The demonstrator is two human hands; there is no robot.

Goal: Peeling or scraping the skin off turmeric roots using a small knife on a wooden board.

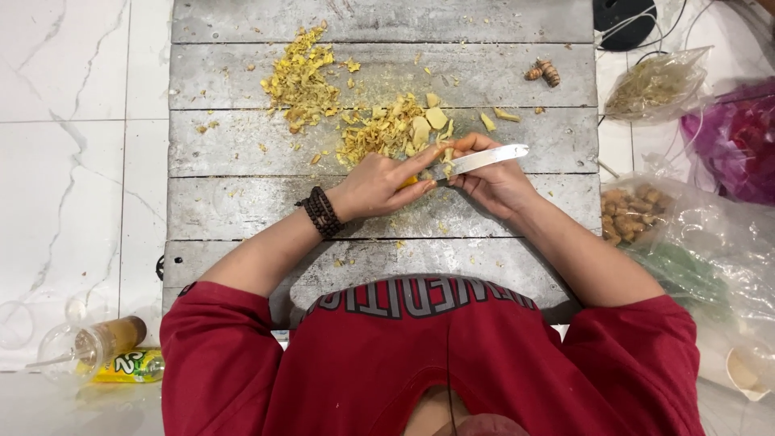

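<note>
My left hand (378, 182), with a dark bead bracelet at the wrist, pinches a small yellow-orange root piece (410, 182) over the grey plank board (242, 161). My right hand (494, 184) grips a small knife (484, 159), whose pale blade points right and lies against the piece. Both hands meet just below a pile of yellow peelings and cut chunks (391, 129).
A second heap of peelings (299, 77) lies at the board's far left. An unpeeled root (545, 71) rests far right. Right of the board are a clear bag of roots (634, 211), a purple bag (735, 137) and a bag of scraps (658, 81). A bottle (113, 337) lies at lower left.
</note>
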